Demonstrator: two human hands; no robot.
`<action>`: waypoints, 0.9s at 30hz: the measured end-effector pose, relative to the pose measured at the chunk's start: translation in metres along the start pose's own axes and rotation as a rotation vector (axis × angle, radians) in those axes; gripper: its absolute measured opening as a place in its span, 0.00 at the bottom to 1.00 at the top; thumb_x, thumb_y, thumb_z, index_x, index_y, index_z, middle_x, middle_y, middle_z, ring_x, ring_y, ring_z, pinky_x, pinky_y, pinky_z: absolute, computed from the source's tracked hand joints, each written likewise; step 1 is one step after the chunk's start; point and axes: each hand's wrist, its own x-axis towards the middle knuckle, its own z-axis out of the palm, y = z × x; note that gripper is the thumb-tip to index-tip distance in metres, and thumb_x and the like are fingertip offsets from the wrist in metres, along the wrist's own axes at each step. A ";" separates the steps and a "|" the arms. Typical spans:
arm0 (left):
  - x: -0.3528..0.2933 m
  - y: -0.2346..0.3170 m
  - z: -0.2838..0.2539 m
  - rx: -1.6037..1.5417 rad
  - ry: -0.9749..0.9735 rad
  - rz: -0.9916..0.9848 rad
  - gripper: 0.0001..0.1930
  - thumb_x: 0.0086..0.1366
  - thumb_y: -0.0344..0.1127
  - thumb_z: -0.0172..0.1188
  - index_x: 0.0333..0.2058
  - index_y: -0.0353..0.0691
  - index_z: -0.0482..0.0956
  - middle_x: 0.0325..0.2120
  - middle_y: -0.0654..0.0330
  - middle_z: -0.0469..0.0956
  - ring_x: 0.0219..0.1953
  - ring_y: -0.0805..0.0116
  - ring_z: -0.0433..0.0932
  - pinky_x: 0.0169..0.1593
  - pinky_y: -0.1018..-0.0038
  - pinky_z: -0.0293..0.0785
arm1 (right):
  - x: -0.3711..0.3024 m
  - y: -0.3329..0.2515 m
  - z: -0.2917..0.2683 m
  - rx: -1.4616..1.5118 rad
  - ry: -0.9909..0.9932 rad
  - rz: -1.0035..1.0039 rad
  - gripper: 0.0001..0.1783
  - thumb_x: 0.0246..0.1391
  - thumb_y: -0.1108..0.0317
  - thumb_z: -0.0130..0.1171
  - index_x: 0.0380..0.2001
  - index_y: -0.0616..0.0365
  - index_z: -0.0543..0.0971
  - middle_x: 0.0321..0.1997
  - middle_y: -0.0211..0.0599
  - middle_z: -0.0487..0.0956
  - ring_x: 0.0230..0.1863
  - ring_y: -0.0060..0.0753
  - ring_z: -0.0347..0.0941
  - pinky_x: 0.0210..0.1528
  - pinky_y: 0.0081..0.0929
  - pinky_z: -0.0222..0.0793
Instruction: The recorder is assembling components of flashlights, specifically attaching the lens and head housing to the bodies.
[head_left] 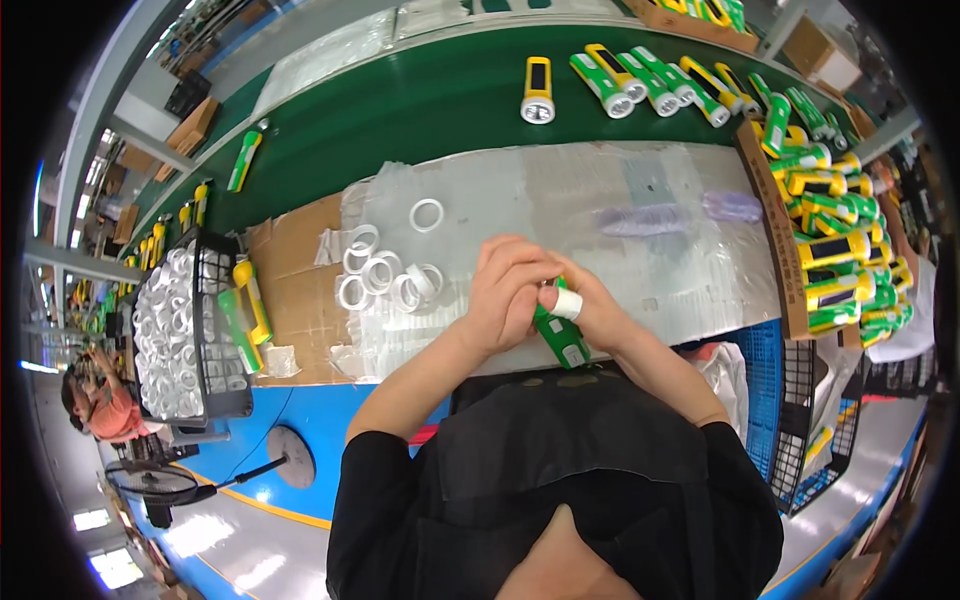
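Both my hands meet over the near edge of the work surface, around a green flashlight [566, 345]. My left hand [503, 288] is closed over its far end, fingers bent. Wrapped round the body from the other side, my right hand [597, 305] has its thumb laid across the flashlight; a white band [567, 303] circles that thumb. The flashlight's tail points toward me, and its head is hidden by my fingers. Left of my hands, several loose white rings [379, 272] lie in a cluster on the plastic-covered cardboard [480, 200], with one ring [427, 215] apart.
A black basket [215, 330] full of white rings stands left, beside yellow and green flashlights [245, 315]. A carton [770, 220] of flashlights is at right. More flashlights [650, 82] lie on the green belt [400, 115]. A fan [165, 483] stands lower left.
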 end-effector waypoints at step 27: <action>0.059 -0.007 -0.050 0.040 -0.180 -0.244 0.16 0.49 0.36 0.75 0.39 0.42 0.86 0.41 0.59 0.72 0.38 0.68 0.69 0.40 0.73 0.69 | 0.059 -0.005 -0.026 -0.312 0.012 -0.462 0.31 0.61 0.59 0.58 0.63 0.58 0.61 0.57 0.36 0.69 0.57 0.28 0.66 0.59 0.28 0.63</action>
